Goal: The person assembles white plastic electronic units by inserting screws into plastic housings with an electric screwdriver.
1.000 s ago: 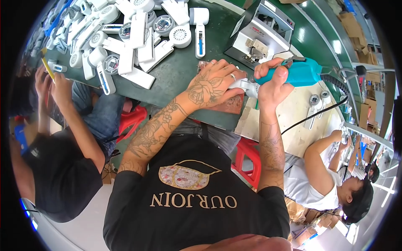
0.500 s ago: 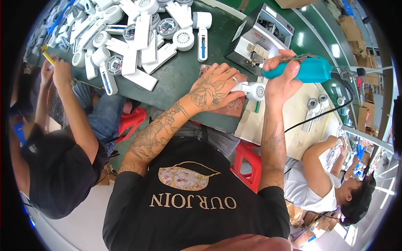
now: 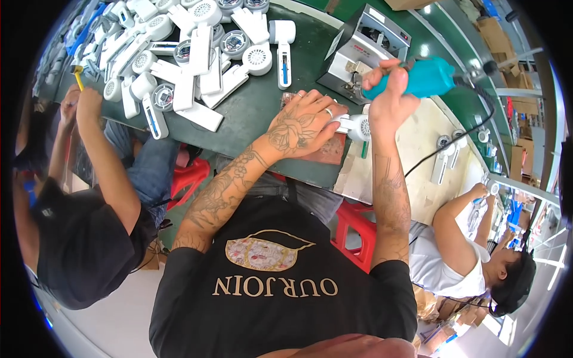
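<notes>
My left hand [image 3: 303,124] presses down on a white handheld fan [image 3: 359,127], its fingers wrapped over the handle. The fan's round grille end sticks out to the right of the fingers. Beneath it lies a reddish-brown block [image 3: 328,153] at the table's edge. A teal electric screwdriver [image 3: 431,77] with a dark cable is gripped in my right hand [image 3: 389,98]. Its front end points left at the front of a grey metal box machine [image 3: 341,59], apparently a screw feeder; I cannot tell whether the tip touches it.
A heap of white fan parts [image 3: 194,68] covers the green table [image 3: 262,98] at the back left. Two more fans [image 3: 443,156] lie on the pale board [image 3: 418,170] at right. One co-worker sits on each side. A red stool [image 3: 353,232] stands below the table.
My right hand has shifted a little left and up with the screwdriver, bringing its front end closer to the metal machine. My left hand remains on the fan, nearly unmoved.
</notes>
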Tool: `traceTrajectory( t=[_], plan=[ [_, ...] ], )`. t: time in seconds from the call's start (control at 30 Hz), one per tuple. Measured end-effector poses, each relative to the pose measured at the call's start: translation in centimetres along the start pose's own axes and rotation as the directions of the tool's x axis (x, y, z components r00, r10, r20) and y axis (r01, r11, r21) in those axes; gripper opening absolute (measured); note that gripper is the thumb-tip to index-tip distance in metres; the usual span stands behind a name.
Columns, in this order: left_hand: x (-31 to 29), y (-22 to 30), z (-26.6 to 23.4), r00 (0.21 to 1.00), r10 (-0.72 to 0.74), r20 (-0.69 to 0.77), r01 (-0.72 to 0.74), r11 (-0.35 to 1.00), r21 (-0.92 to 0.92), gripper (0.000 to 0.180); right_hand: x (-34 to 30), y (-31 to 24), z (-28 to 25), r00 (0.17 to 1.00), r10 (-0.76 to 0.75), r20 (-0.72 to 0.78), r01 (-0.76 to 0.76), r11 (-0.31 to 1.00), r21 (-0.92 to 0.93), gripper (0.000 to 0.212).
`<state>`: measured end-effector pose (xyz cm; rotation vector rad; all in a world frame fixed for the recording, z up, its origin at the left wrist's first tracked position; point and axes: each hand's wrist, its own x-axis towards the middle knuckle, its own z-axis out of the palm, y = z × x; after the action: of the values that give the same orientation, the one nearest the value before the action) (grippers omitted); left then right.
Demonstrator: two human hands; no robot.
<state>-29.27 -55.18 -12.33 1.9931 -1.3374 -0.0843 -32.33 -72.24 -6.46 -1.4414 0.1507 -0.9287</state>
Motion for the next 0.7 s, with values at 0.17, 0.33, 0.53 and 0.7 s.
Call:
traceTrajectory(
  t=[0.17,0.33,0.53,0.7],
  plan=[
    [0.2,0.1,0.3,0.998,0.040,-0.038,-0.040,0.999,-0.006,0.035,-3.9,-3.0,-2.7,0.995,0.101,0.017,-0.102,0.991,0.085,0.056],
    [0.2,0.2,-0.2,1.000,0.019,-0.014,-0.018,0.999,0.041,0.040,-5.6,-2.5,-2.9,0.993,0.113,0.033,-0.115,0.991,0.065,0.058],
    [0.2,0.5,0.0,1.000,0.004,0.005,-0.003,1.000,-0.013,0.036,-6.0,-2.2,-3.2,0.994,0.096,0.051,-0.100,0.991,0.091,0.056],
    [0.3,0.7,-0.1,1.000,0.007,-0.004,-0.007,1.000,0.005,0.035,-6.1,-1.8,-3.0,0.991,0.086,0.103,-0.090,0.995,0.039,0.054]
  ],
)
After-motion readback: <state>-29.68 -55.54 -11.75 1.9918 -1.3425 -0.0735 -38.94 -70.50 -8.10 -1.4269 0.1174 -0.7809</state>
